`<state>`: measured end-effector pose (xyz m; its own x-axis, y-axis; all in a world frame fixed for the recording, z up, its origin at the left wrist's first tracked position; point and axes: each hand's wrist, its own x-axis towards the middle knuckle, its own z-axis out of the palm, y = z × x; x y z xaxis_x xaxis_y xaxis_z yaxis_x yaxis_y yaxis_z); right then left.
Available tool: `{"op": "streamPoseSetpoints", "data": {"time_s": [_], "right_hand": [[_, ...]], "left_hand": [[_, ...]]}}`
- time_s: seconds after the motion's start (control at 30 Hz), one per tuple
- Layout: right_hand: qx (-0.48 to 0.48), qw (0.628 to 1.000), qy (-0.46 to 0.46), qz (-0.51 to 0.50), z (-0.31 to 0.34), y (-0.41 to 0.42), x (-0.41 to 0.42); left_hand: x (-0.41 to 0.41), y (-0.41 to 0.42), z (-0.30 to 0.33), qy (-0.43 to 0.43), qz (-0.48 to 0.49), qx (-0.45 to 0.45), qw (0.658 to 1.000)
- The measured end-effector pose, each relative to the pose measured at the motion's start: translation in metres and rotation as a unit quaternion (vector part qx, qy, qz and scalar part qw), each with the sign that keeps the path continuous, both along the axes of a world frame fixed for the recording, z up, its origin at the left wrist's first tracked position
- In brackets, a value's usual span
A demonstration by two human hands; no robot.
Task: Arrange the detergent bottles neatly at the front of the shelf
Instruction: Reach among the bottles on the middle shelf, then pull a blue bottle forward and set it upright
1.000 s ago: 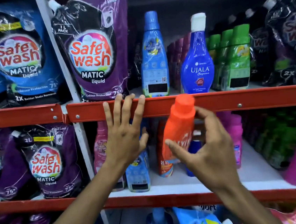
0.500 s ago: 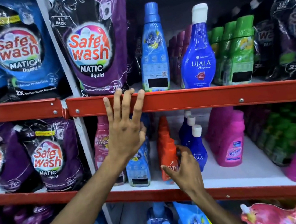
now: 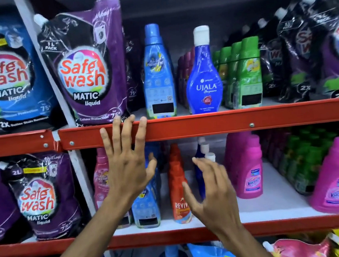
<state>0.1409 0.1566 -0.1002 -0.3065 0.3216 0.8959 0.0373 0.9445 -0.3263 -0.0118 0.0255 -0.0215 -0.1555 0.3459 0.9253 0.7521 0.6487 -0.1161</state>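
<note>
Both hands are open: left hand [image 3: 130, 170] braces on the upper shelf rail [image 3: 205, 123]; right hand [image 3: 214, 194] hovers beside the fronted orange bottle [image 3: 178, 190]; blue bottles [image 3: 200, 167] remain farther back.

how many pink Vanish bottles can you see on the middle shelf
2 clearly: one pink Vanish bottle right of the right hand, set back on the shelf, and a second pink Vanish bottle at the front near the right edge. More seem to stand behind the first, partly hidden.

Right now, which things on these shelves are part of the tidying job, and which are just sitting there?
Part of the job:
- orange Revive bottle with an orange cap
- dark blue bottle with a white cap
- right hand, open beside them

Just sitting there:
- purple Safe Wash pouch
- blue Ujala bottle
- green bottles
- left hand, resting on the red shelf rail
</note>
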Motion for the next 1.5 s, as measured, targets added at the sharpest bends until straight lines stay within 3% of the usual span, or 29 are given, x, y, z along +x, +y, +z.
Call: {"op": "streamPoseSetpoints", "data": {"time_s": [0.1, 0.23, 0.4, 0.67, 0.83, 1.0, 1.17, 1.5], "right_hand": [[0.093, 0.993, 0.052, -0.049, 0.045, 0.005, 0.013], [0.124, 0.981, 0.066, -0.131, 0.099, 0.017, 0.018], [0.054, 0.983, 0.018, -0.175, 0.151, 0.029, 0.009], [-0.069, 0.988, -0.037, -0.136, 0.184, 0.034, -0.014], [-0.083, 0.989, 0.023, -0.118, 0.19, 0.038, -0.013], [-0.056, 0.984, 0.141, -0.088, 0.198, 0.033, 0.014], [-0.034, 0.983, 0.172, -0.049, 0.181, 0.02, 0.055], [-0.11, 0.993, 0.023, -0.019, 0.043, 0.029, 0.073]], "left_hand": [[0.013, 0.005, 0.003, -0.015, 0.004, 0.019, 1.0], [0.032, 0.021, 0.008, 0.009, -0.016, 0.009, 1.0], [0.045, 0.039, 0.015, 0.017, -0.024, -0.014, 0.999], [0.043, 0.042, 0.013, 0.01, -0.021, -0.036, 0.999], [0.04, 0.037, 0.014, 0.016, -0.02, -0.049, 0.998], [0.039, 0.037, 0.013, 0.022, -0.017, -0.041, 0.999], [0.04, 0.039, 0.012, 0.026, -0.021, -0.021, 0.999], [0.038, 0.046, 0.008, 0.03, -0.006, -0.01, 0.999]]}}
